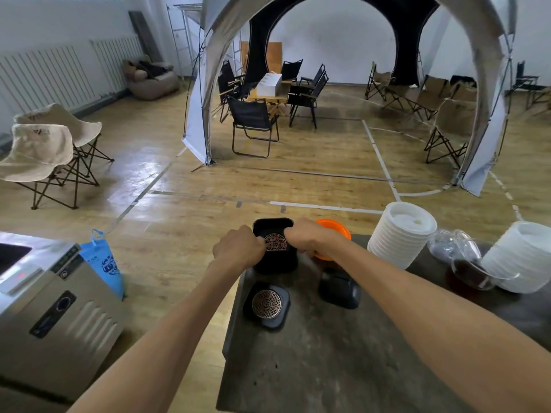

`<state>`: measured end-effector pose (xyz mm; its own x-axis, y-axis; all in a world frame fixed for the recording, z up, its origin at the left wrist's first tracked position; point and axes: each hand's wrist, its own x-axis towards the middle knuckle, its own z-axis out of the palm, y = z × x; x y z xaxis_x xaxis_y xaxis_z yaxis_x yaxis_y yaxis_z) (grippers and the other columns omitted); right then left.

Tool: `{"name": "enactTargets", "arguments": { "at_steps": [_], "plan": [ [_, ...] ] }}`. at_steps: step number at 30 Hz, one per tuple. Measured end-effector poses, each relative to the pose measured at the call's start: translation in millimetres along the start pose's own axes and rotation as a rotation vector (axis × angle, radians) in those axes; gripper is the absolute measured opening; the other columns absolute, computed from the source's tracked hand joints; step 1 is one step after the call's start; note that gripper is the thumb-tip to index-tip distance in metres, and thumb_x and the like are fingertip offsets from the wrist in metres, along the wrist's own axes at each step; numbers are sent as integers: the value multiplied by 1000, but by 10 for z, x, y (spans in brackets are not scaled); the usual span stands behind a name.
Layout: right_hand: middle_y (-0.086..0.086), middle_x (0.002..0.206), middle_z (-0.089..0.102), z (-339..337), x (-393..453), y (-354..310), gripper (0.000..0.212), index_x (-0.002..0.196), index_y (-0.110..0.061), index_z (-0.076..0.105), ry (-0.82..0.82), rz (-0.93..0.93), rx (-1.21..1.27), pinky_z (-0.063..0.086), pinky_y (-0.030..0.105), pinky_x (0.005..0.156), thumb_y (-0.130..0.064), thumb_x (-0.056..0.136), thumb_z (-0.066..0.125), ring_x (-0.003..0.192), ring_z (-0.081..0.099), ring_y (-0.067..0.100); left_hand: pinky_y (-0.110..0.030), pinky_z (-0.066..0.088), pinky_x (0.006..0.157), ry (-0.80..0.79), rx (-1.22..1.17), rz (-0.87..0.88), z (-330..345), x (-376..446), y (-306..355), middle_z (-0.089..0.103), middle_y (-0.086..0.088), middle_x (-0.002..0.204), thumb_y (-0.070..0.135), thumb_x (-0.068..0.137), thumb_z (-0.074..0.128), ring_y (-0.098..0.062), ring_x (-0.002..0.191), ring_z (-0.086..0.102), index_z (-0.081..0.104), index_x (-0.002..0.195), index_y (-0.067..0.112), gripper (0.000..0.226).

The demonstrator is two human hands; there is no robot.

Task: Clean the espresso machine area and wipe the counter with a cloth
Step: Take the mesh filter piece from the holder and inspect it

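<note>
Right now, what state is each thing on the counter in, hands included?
Left hand: curled, gripping the far black tray's left side.
Right hand: curled, gripping its right side.
Far black tray: held, patterned disc inside.
Near black tray: resting on the counter, disc inside.
Black lid: lying on the counter, untouched.
Glass jug: holds dark liquid.
Lid stacks: lying tilted.

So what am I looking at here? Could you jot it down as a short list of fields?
setting: dark counter in a hall with a tent and folding chairs
left hand: grips the left edge of the far black tray
right hand: grips that tray's right edge
tray detail: round patterned metal disc in the middle
nearer on counter: second black tray with a similar disc, plain black tray
behind the right hand: orange bowl
to the right: two stacks of white lids, glass pitcher of dark liquid
cloth: none in view
</note>
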<state>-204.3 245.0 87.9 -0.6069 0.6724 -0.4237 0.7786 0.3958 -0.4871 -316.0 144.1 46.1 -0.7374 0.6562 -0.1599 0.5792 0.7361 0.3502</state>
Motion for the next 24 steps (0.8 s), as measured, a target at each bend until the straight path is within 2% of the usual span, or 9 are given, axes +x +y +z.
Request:
{"name": "enactTargets", "arguments": {
  "at_steps": [5, 8, 12, 14, 16, 18, 19, 22, 24],
  "plan": [
    [9, 62, 51, 36, -72, -7, 30, 75, -6, 50, -50, 41, -37, 27, 9, 31, -20, 99, 38, 46, 44, 18, -37, 39, 72, 4, 21, 19, -20, -26, 30, 60, -13, 109, 35, 89, 44, -29, 83, 48, 48, 97, 14, 22],
    [7, 58, 50, 28, -85, 1, 31, 71, -7, 50, -62, 40, -19, 27, 10, 31, -17, 97, 38, 43, 42, 17, -37, 42, 74, -6, 11, 30, -27, -29, 35, 61, -13, 109, 33, 90, 45, -30, 86, 51, 47, 97, 15, 20],
    [6, 63, 55, 54, -95, 29, 28, 76, -8, 50, -40, 64, 66, 28, 11, 32, -23, 98, 39, 41, 44, 15, -39, 48, 78, -21, -29, 28, -59, -86, 47, 61, -14, 106, 34, 92, 43, -34, 94, 58, 50, 97, 10, 25],
    [6, 62, 60, 56, -138, 82, 32, 76, -7, 52, 37, 28, 91, 30, 12, 32, -28, 98, 42, 41, 50, 15, -40, 49, 76, 33, -76, 55, -92, -166, 20, 63, -13, 98, 41, 95, 40, -35, 89, 59, 58, 92, 8, 37],
    [6, 63, 64, 70, -216, 188, 34, 77, -7, 60, 217, -57, 113, 40, 22, 41, -34, 93, 48, 52, 60, 19, -37, 44, 66, 167, -162, 91, -122, -308, -79, 62, -6, 80, 49, 95, 36, -31, 77, 56, 59, 75, 15, 45],
    [3, 72, 67, 150, -359, 326, 27, 82, -12, 66, 417, -121, 247, 46, 30, 54, -36, 84, 54, 67, 64, 22, -35, 38, 62, 311, -279, 105, -104, -480, -241, 60, 1, 70, 50, 93, 37, -27, 71, 55, 55, 68, 17, 45],
    [-1, 70, 67, 225, -446, 399, 21, 82, -18, 65, 458, -118, 364, 44, 28, 52, -37, 81, 56, 65, 64, 19, -34, 38, 63, 345, -335, 109, -70, -570, -334, 61, 4, 70, 48, 92, 41, -25, 71, 56, 57, 69, 19, 40],
    [-4, 56, 66, 549, -629, 579, 11, 83, -16, 64, 279, -11, 627, 33, 16, 36, -27, 86, 61, 39, 59, 12, -30, 43, 68, 218, -380, 96, 126, -797, -524, 68, 8, 78, 38, 88, 56, -20, 79, 63, 69, 80, 22, 22],
    [0, 58, 68, 722, -694, 637, 16, 80, -11, 64, 139, 67, 633, 33, 16, 35, -21, 91, 59, 38, 58, 13, -32, 49, 75, 97, -349, 89, 264, -887, -546, 72, 3, 88, 31, 88, 60, -20, 88, 66, 73, 89, 21, 16]
  ]
}}
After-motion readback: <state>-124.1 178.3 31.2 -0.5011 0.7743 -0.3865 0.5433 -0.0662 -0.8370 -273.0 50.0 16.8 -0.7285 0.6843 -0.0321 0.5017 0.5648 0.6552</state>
